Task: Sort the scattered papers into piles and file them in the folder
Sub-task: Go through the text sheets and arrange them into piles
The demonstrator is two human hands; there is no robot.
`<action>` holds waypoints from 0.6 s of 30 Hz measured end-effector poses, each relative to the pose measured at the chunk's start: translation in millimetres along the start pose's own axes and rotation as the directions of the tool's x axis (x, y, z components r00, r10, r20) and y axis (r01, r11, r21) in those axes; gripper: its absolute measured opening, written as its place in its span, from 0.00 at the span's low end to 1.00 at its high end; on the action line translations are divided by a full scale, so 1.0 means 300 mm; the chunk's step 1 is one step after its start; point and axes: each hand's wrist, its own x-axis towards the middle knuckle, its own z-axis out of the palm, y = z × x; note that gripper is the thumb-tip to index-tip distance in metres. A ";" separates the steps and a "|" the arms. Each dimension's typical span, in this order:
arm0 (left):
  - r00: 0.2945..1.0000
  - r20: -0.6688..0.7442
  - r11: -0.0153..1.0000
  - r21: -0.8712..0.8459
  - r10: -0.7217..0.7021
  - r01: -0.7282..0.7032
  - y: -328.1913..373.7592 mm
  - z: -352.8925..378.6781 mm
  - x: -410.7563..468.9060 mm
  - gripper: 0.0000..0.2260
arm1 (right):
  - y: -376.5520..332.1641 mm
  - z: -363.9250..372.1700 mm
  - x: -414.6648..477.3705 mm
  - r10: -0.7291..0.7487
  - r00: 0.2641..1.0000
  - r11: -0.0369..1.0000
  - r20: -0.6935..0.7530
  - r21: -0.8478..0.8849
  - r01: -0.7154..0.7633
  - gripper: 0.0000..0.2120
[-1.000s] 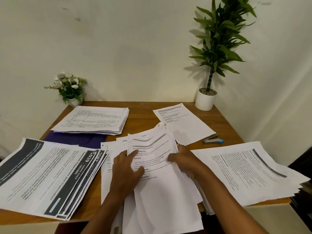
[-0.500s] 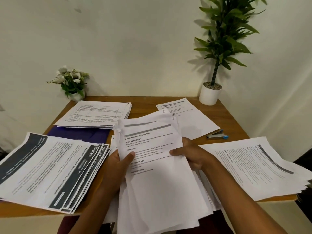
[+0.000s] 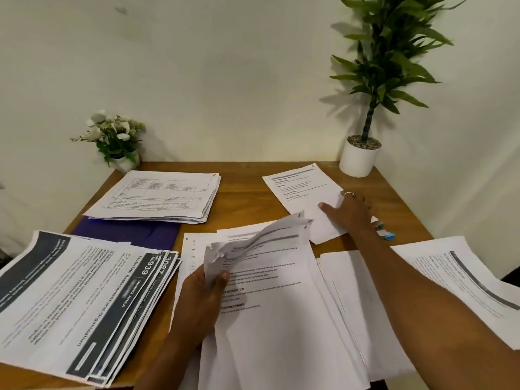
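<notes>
My left hand (image 3: 203, 298) grips a thick bundle of white printed sheets (image 3: 270, 299) by its crumpled left edge, at the table's front centre. My right hand (image 3: 350, 211) reaches to the back right and rests with straight fingers on a single printed sheet (image 3: 301, 190). A purple folder (image 3: 132, 233) lies partly hidden under a pile of table forms (image 3: 157, 197) at the back left. A pile with dark headers (image 3: 84, 299) fans out at the front left. Another printed pile (image 3: 461, 280) sits at the front right.
The wooden table (image 3: 242, 192) stands against a white wall. A small flower pot (image 3: 118, 139) is in the back left corner, a tall plant in a white pot (image 3: 360, 159) in the back right. A blue stapler (image 3: 385, 232) lies just right of my right wrist.
My right hand let go of the bundle and reached back right onto the single sheet. My left hand now holds the bundle alone, its top corner curling up.
</notes>
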 end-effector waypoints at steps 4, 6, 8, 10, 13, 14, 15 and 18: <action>1.000 -0.014 1.000 0.001 -0.009 0.009 -0.009 0.002 0.006 0.04 | -0.028 -0.033 0.107 -0.008 0.993 0.999 0.120 -0.046 0.013 0.54; 1.000 -0.016 1.000 -0.004 -0.023 0.023 -0.015 -0.001 0.010 0.05 | -0.053 -0.053 0.134 -0.037 0.986 0.995 0.165 -0.086 0.052 0.54; 0.999 -0.020 0.999 -0.023 -0.043 0.042 -0.023 0.002 0.014 0.06 | -0.068 -0.069 0.138 -0.063 0.982 0.998 0.180 -0.010 0.066 0.50; 0.999 -0.025 0.998 -0.033 -0.045 0.044 -0.025 0.005 0.015 0.06 | -0.079 -0.088 0.137 -0.052 0.987 0.997 0.152 0.068 0.042 0.42; 0.999 -0.018 0.999 -0.022 -0.033 0.032 -0.026 0.000 0.014 0.05 | -0.103 -0.136 0.106 -0.043 0.991 0.977 0.124 0.212 0.016 0.29; 0.999 -0.016 0.999 -0.015 -0.029 0.029 -0.025 0.000 0.015 0.05 | -0.115 -0.160 0.087 -0.045 0.993 0.960 0.110 0.280 0.013 0.26; 1.000 -0.016 1.000 -0.006 -0.026 0.026 -0.026 -0.002 0.017 0.05 | -0.124 -0.188 0.065 -0.049 0.996 0.939 0.081 0.343 0.018 0.25; 1.000 -0.001 1.000 -0.019 -0.011 0.011 -0.002 -0.006 0.008 0.06 | -0.129 -0.285 -0.012 -0.029 0.999 0.838 -0.039 0.543 0.046 0.25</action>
